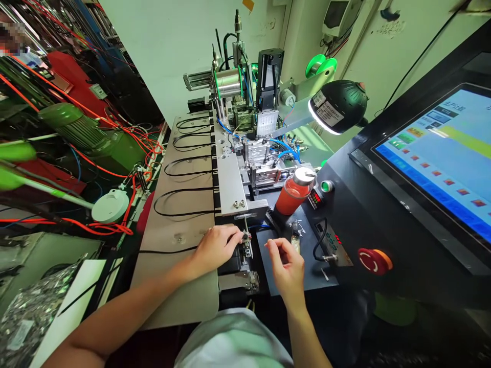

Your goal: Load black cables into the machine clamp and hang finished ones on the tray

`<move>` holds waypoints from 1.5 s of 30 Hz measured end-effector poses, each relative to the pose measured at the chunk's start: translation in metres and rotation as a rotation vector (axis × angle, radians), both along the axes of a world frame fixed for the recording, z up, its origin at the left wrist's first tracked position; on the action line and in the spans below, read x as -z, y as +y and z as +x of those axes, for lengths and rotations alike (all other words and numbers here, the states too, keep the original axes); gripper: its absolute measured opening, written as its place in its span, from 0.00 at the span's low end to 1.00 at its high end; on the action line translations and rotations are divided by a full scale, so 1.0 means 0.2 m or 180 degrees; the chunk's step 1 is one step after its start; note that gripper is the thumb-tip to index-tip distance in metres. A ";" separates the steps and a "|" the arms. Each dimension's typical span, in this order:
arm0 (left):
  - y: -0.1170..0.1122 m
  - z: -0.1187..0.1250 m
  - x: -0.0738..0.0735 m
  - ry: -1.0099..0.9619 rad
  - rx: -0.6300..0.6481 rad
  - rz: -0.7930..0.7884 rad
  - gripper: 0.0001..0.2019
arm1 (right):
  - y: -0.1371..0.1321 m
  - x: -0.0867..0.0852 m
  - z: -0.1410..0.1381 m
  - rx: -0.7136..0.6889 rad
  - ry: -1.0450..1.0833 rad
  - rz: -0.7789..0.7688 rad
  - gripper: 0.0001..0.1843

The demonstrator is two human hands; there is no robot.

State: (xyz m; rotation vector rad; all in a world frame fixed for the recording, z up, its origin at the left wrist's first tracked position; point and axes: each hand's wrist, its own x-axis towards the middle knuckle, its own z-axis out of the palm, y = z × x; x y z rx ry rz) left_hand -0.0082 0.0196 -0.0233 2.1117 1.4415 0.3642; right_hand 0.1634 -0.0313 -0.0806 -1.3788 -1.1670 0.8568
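Note:
My left hand (pixel 218 249) is closed, its thumb and fingertips together at the side of a small metal fixture (pixel 247 245). A thin black cable (pixel 169 251) runs across the beige board (pixel 176 286) and in under this hand; its end is hidden by the fingers. Just right of the fixture, my right hand (pixel 287 268) is raised with thumb and forefinger pinched together. Whatever sits in that pinch is too small to make out. Beyond it, small loose pieces (pixel 297 228) lie on the dark machine top.
Several looped black cables (pixel 187 199) lie along the board, ends at a metal rail (pixel 230 189). A red bottle (pixel 292 197) stands near the pneumatic cylinders (pixel 264 174). A lit lamp (pixel 337 106), an emergency stop button (pixel 374 260) and a touchscreen (pixel 441 148) are on the right.

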 end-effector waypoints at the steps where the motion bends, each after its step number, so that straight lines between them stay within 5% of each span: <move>1: 0.00 0.00 0.00 0.0034 -0.0010 -0.0017 0.16 | 0.00 0.01 0.00 -0.0005 -0.0014 -0.0011 0.17; 8: 0.00 0.02 0.00 0.0293 -0.0080 0.0020 0.15 | 0.02 0.03 -0.01 -0.0147 -0.0061 -0.0016 0.17; 19: 0.01 0.05 0.01 0.0437 -0.0066 0.0135 0.15 | 0.19 0.05 -0.10 -0.1058 -0.0153 0.0262 0.17; 24: -0.03 0.01 0.03 0.0658 0.0029 0.0685 0.11 | 0.18 0.07 -0.12 -0.0987 -0.0088 0.0474 0.16; 31: -0.08 -0.05 0.04 0.1154 0.0980 0.2010 0.16 | 0.18 0.09 -0.14 -0.0948 0.0101 0.0466 0.16; 35: -0.07 -0.03 0.02 0.1509 0.1528 0.2243 0.16 | 0.18 0.11 -0.14 -0.0915 0.0131 0.0437 0.17; 40: -0.05 -0.05 0.02 0.1100 0.1042 0.1843 0.13 | 0.17 0.10 -0.09 -0.0798 -0.0045 0.0511 0.16; 45: -0.04 -0.08 0.03 0.0938 0.0559 0.1289 0.08 | 0.12 0.05 -0.06 -0.0738 -0.0735 0.1160 0.12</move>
